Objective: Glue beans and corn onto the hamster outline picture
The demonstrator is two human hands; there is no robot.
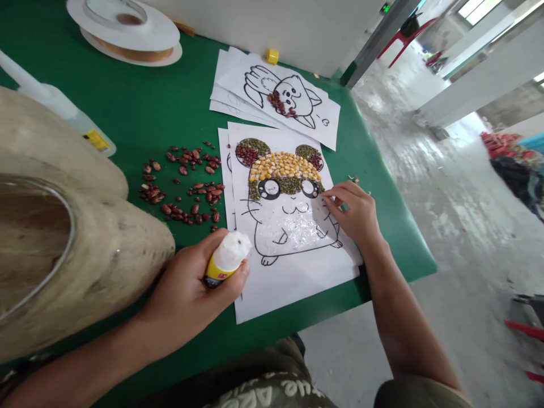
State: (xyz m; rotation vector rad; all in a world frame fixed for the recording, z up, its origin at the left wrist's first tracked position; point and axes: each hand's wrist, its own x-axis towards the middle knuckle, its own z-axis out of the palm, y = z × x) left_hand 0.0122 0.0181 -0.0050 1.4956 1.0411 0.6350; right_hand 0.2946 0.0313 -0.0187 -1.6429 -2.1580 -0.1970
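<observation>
Animal drawing [293, 218] lies between hands: left hand [187, 286] grips yellow-and-white bottle [226, 256]; right hand [356, 211] pinches beside eye, can't tell what.

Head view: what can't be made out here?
All in the head view:
Bottle: lower end, hidden by the left hand.
Right hand: whether its fingers pinch anything, too small to tell.
Lower sheet: its drawing, mostly covered by the top sheet.
Tan container: cut off by the left edge.

Hamster drawing [293, 229] on table [191, 102], loose beans [195, 209] to its left, second drawing [297, 96] behind it, spool [164, 34] at back left
</observation>
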